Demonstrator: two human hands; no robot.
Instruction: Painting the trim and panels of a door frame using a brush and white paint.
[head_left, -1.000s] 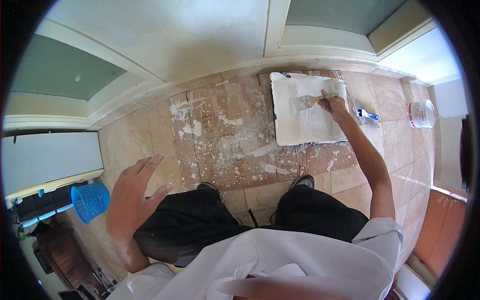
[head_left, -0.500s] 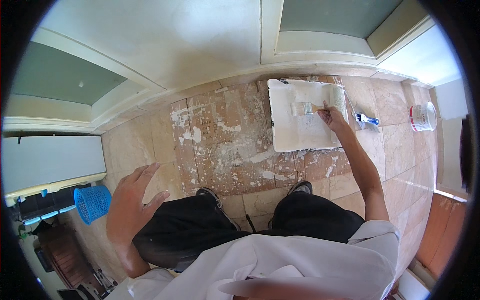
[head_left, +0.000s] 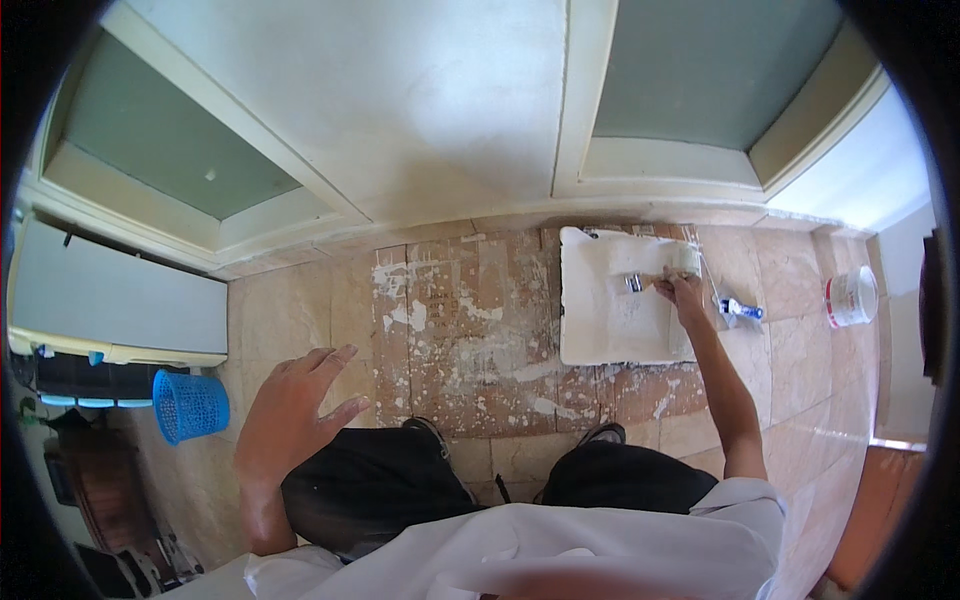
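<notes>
My right hand is closed round the handle of a paintbrush, its bristles over the white paint tray. Whether the bristles touch the paint I cannot tell. At the tray's right side rests a paint roller, partly behind my hand, and next to the tray lies a blue-handled tool with a flat metal part. My left hand hangs in the air above my left knee, fingers spread, holding nothing. Under the tray spreads paint-spattered brown cardboard.
A white bucket stands on the tiled floor at the right. On the left are a blue perforated basket and a white cabinet-like unit. A white wall with framed grey-green panels rises ahead. My shoes stand at the cardboard's near edge.
The view has tilted up, so the floor sits lower and more wall shows. The brush has turned and shifted slightly in the tray, still in my right hand. My left hand stays spread.
</notes>
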